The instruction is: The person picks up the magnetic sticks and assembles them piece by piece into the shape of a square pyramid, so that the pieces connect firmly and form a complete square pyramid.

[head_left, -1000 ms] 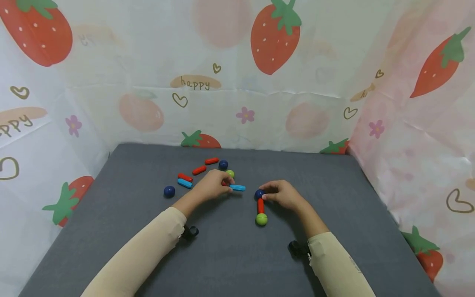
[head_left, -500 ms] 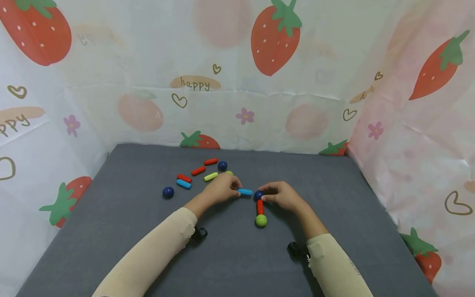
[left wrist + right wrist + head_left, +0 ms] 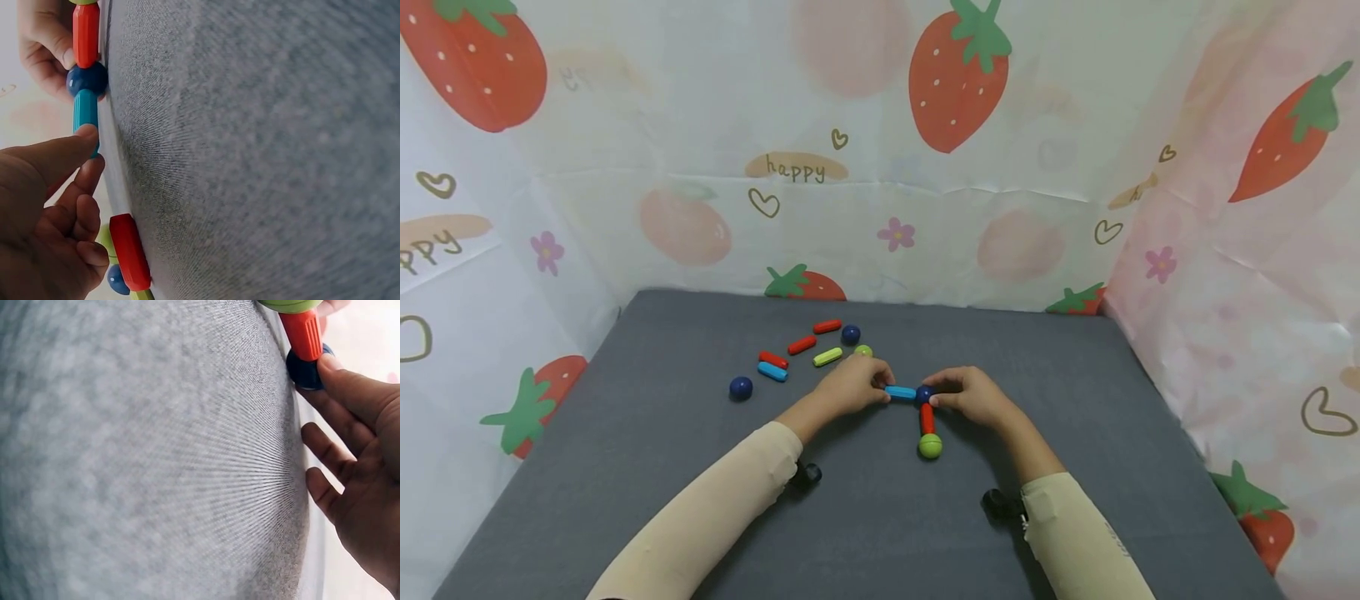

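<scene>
In the head view my left hand (image 3: 853,385) pinches a light blue rod (image 3: 900,392) by its left end, thumb against fingers. The rod's other end meets a dark blue ball (image 3: 925,395), which my right hand (image 3: 973,393) holds between thumb and fingertips. From that ball a red rod (image 3: 927,419) runs towards me to a lime green ball (image 3: 930,447). The left wrist view shows the light blue rod (image 3: 85,111) and red rod (image 3: 85,36) on opposite sides of the dark blue ball (image 3: 87,80). My right thumb presses the ball (image 3: 304,372) in the right wrist view.
Left of my hands on the grey cloth (image 3: 880,533) lie several red rods (image 3: 802,344), a light blue rod (image 3: 772,372) and a lime rod (image 3: 827,357). Loose balls include dark blue ones (image 3: 741,388) and a partly hidden green one (image 3: 863,351). Printed sheets (image 3: 880,100) wall the cloth.
My left hand has moved right and slightly towards me with the light blue rod, whose end now meets the dark blue ball. A lime rod has come into view behind it. My right hand stays almost still.
</scene>
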Demonstrator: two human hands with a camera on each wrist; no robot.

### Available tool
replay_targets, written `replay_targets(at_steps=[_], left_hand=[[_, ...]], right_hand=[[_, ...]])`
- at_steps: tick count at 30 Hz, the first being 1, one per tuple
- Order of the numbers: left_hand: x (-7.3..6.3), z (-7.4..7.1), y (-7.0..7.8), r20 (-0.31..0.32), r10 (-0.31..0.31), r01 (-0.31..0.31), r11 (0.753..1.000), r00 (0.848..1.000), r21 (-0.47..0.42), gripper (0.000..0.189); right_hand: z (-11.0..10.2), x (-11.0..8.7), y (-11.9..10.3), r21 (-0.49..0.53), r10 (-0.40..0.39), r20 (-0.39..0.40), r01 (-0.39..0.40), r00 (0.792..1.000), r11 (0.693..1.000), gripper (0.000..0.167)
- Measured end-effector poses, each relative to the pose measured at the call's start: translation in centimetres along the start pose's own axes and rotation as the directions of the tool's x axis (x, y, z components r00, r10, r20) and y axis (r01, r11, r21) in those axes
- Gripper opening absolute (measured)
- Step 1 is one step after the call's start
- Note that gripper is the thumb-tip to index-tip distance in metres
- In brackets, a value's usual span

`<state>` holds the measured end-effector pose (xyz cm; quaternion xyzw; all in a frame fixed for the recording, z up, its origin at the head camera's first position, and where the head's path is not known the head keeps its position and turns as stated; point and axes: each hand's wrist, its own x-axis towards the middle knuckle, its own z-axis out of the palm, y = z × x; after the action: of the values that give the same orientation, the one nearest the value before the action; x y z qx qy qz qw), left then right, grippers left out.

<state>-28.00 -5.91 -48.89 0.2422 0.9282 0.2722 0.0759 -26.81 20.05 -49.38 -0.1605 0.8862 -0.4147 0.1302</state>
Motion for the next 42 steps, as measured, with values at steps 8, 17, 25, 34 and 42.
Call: replay_targets(at_steps=[8, 17, 25, 34, 42], left_hand=[[-0.6, 0.0, 0.1, -0.001, 0.006, -0.006, 0.999, 1.000, -0.034, 0.016], [-1.0, -0.6, -0.4, 0.002, 0.031, -0.031, 0.998, 1.000, -0.055, 0.020], [-0.8, -2.5, -1.2, -0.071, 0.068, -0.065, 0.997, 0.995, 0.042, 0.028], [0.1, -4.9, -2.3, -0.097, -0.012, 0.007, 0.999, 0.995, -0.050, 0.035], [1.3, -4.9, -3.6, -0.099, -0.087, 0.084, 0.996, 0.991, -0.034, 0.040]], right_hand=[[0.0, -0.3, 0.0, 0.010, 0.000, 0.015, 0.000, 1.000, 1.000, 0.029], [0.0, -0.1, 0.0, -0.006, 0.000, 0.014, 0.001, 1.000, 1.000, 0.029], [-0.1, -0.2, 0.2, -0.014, -0.009, 0.015, 0.009, 1.000, 1.000, 0.029], [-0.2, -0.2, 0.2, -0.008, -0.009, 0.018, 0.009, 1.000, 1.000, 0.028], [-0.3, -0.3, 0.3, -0.017, -0.021, 0.021, 0.022, 1.000, 1.000, 0.028]])
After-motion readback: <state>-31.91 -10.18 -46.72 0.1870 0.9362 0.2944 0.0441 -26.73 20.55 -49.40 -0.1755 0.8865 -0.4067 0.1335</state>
